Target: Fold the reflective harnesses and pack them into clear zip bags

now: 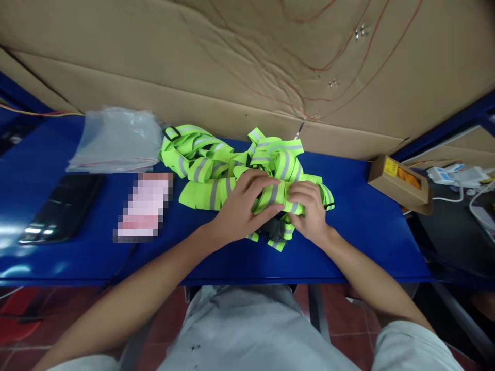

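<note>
A heap of neon-yellow reflective straps [209, 154] with grey stripes and black buckles lies on the blue table [348, 242]. At the near side of the heap, my left hand [242, 206] curves its thumb and fingers around a folded reflective strap [274, 194]. My right hand [311, 211] grips the same strap from the right, fingers bent over it. Below the hands hangs a black buckle [273, 229], partly covered by strap ends. The fingertips of the right hand are partly hidden.
To the left are clear plastic bags [116, 139], a dark tablet-like device [62, 208] and a phone [145, 206] with a pixelated screen. A small cardboard box [400, 183] stands at the right, beside white cables and adapters [452, 175]. A cardboard panel [232, 62] rises behind.
</note>
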{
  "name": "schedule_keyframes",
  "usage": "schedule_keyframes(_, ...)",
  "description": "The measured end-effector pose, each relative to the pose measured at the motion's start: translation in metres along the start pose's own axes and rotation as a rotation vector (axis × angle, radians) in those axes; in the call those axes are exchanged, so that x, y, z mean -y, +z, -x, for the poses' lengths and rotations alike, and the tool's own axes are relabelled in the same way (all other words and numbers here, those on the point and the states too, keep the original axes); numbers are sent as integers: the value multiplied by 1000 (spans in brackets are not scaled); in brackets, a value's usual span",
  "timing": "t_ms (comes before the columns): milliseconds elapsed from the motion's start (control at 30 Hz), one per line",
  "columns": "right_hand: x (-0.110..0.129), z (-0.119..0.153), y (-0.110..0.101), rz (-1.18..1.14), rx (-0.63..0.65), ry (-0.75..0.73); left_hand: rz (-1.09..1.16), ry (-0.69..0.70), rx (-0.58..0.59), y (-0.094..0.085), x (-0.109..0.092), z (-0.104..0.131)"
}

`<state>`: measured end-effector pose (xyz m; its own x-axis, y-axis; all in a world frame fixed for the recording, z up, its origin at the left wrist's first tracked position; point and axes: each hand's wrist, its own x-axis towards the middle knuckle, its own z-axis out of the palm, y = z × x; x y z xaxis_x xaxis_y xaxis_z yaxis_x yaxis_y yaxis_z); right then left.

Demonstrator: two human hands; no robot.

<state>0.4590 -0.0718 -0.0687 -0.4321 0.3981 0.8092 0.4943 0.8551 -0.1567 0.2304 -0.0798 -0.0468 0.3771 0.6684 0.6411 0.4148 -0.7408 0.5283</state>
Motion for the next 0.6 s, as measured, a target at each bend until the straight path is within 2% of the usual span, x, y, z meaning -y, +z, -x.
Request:
schedule_keyframes(100,1,-3,-5,151,-51,-185,247,-181,35,-1,4,-3)
schedule_keyframes(200,7,-7,-9,234,-111,-276,448,-393,202,-7,9,-8)
schedule_keyframes(267,11,-9,-8,257,-127,-281,497,-448,285,-13,11,-11)
schedule_keyframes(333,13,-8,-4,212,-85,-216,496,-435,222,-17,12,-13)
schedule_keyframes(433,12,-4,2,47,-28,-77,439,-369,6,-18,13,-13)
schedule_keyframes(533,7,-2,3,11,-98,70,367,-212,-108,-13,13,-10)
schedule_keyframes(600,3,-4,-1,3,-53,165,278,-53,-117,-7,14,-6)
